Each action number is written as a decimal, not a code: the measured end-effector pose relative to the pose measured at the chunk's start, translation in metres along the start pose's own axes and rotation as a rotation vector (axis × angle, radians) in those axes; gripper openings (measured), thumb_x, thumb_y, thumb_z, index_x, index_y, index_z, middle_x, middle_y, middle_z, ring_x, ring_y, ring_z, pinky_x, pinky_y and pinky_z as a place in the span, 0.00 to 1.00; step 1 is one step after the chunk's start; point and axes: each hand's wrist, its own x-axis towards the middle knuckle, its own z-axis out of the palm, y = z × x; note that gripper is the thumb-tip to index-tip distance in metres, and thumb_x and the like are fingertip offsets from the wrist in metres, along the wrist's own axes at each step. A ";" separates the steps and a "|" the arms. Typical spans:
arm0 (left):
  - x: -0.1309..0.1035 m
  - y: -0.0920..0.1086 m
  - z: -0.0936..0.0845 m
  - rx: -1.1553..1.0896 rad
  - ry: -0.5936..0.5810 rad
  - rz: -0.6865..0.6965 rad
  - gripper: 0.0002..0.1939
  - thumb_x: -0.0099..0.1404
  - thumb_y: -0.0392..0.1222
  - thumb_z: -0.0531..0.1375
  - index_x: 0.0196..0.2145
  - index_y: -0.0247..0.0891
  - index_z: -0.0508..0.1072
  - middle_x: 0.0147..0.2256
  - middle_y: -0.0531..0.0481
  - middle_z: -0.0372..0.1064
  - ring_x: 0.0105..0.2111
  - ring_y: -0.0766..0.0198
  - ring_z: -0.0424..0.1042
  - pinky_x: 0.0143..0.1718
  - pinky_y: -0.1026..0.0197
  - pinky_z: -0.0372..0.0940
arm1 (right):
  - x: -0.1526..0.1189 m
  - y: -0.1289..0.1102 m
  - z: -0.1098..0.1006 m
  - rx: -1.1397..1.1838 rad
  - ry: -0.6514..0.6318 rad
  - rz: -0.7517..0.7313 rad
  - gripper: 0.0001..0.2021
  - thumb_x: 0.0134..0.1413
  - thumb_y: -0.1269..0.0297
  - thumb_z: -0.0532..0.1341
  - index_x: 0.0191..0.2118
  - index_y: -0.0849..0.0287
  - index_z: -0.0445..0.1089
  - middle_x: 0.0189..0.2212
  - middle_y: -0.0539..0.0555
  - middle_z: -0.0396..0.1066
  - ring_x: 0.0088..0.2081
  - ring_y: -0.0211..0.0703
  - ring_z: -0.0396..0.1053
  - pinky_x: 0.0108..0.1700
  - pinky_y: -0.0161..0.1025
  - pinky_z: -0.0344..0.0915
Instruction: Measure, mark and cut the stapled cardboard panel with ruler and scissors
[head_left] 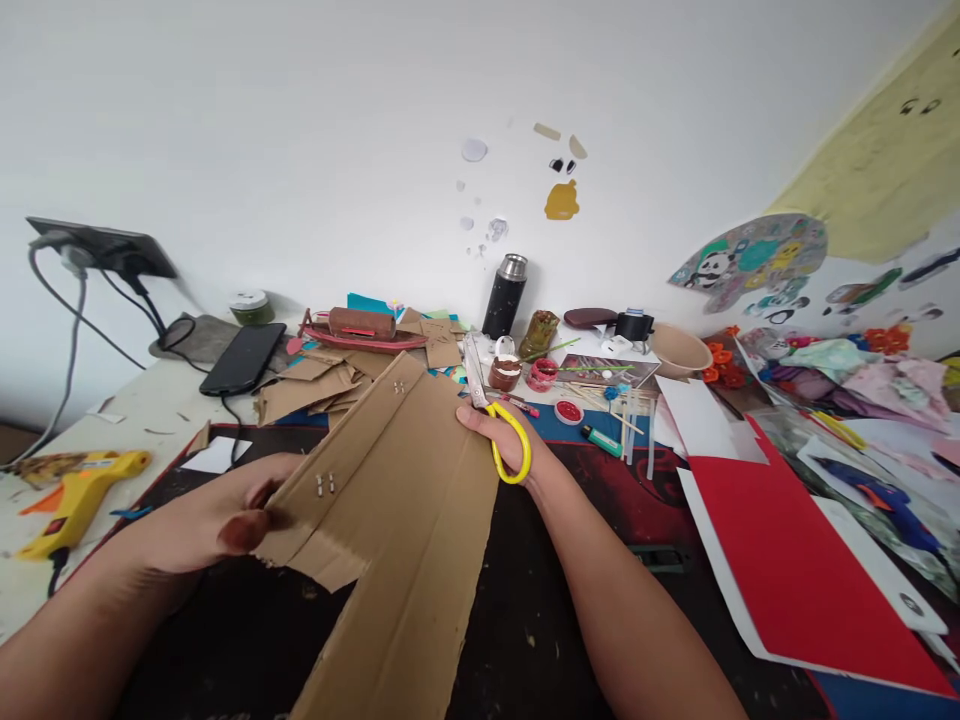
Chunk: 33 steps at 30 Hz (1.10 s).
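A large piece of brown cardboard [420, 480] with fold lines, metal staples and a notch cut in its lower left is held up between both hands. My left hand [232, 510] pinches its left edge, thumb in front. At the upper right edge, my right hand [499, 435] grips the cardboard with the thumb on its face; the other fingers are mostly hidden behind it. Scissors [510, 460] with yellow handles hang at the same hand, blades pointing up and away. How the fingers sit in the handle loops is partly hidden.
A yellow glue gun [82, 500] lies at left, near a black phone [244, 358]. Cardboard scraps [315, 385], a red model boat [360, 335], a black thermos [505, 297] and paint jars [543, 375] line the back. Red card [817, 560] lies at right.
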 end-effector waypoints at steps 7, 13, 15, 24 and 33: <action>0.004 0.018 0.017 0.193 0.063 -0.090 0.25 0.53 0.59 0.79 0.44 0.44 0.89 0.39 0.48 0.86 0.44 0.45 0.84 0.44 0.54 0.78 | -0.001 -0.001 -0.002 -0.121 0.068 -0.047 0.24 0.43 0.41 0.82 0.36 0.53 0.78 0.33 0.49 0.78 0.37 0.51 0.75 0.42 0.43 0.69; 0.007 0.016 0.027 0.141 0.029 -0.079 0.26 0.61 0.61 0.75 0.50 0.42 0.88 0.40 0.47 0.86 0.43 0.47 0.84 0.41 0.56 0.78 | 0.002 0.005 -0.004 -0.097 0.077 -0.042 0.24 0.47 0.39 0.80 0.36 0.54 0.77 0.33 0.50 0.78 0.37 0.51 0.75 0.42 0.43 0.68; 0.009 0.013 0.026 0.117 -0.015 -0.058 0.26 0.60 0.60 0.76 0.49 0.41 0.88 0.40 0.46 0.86 0.41 0.48 0.84 0.42 0.54 0.78 | 0.003 0.007 -0.005 -0.103 0.075 -0.042 0.25 0.48 0.39 0.79 0.37 0.54 0.78 0.34 0.50 0.78 0.38 0.50 0.75 0.43 0.43 0.68; 0.008 0.010 0.025 0.119 -0.112 -0.030 0.30 0.53 0.46 0.80 0.53 0.39 0.85 0.37 0.49 0.85 0.39 0.51 0.84 0.42 0.55 0.79 | 0.004 0.009 -0.007 -0.084 0.052 0.004 0.24 0.47 0.40 0.80 0.37 0.55 0.79 0.33 0.50 0.78 0.35 0.48 0.74 0.39 0.42 0.67; 0.008 0.008 0.029 0.093 -0.117 -0.112 0.30 0.55 0.49 0.79 0.54 0.38 0.84 0.39 0.48 0.86 0.39 0.51 0.84 0.37 0.57 0.79 | 0.005 0.009 -0.010 -0.019 0.023 0.031 0.24 0.45 0.41 0.81 0.36 0.55 0.80 0.33 0.51 0.81 0.37 0.53 0.79 0.43 0.46 0.72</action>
